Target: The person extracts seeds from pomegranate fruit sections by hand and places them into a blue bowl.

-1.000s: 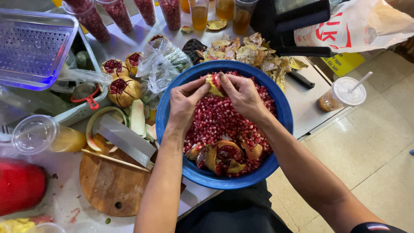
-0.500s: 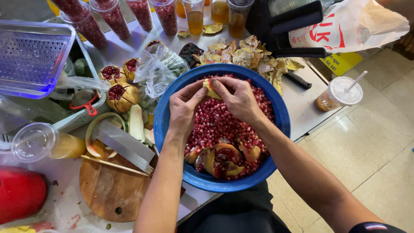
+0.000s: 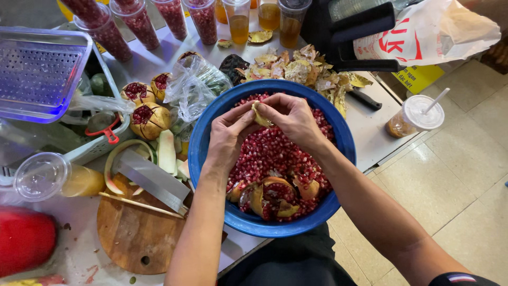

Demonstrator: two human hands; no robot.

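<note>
Pomegranate piece (image 3: 260, 114), pinched between left hand (image 3: 228, 133) and right hand (image 3: 294, 121), over the far side of the blue basin (image 3: 346, 145) of seeds (image 3: 267, 151). Step: seeding; next calls for thumbs prying arils loose downward.

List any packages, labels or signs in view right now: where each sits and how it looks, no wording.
White plastic bag: top right, crumpled, red lettering.
Yellow sign: below that bag at the counter edge, flat, dark print.
Lidded cup: right counter edge, clear with white lid and straw, brownish drink.
Clear plastic bag: left of the blue bowl, crumpled, unprinted.
</note>
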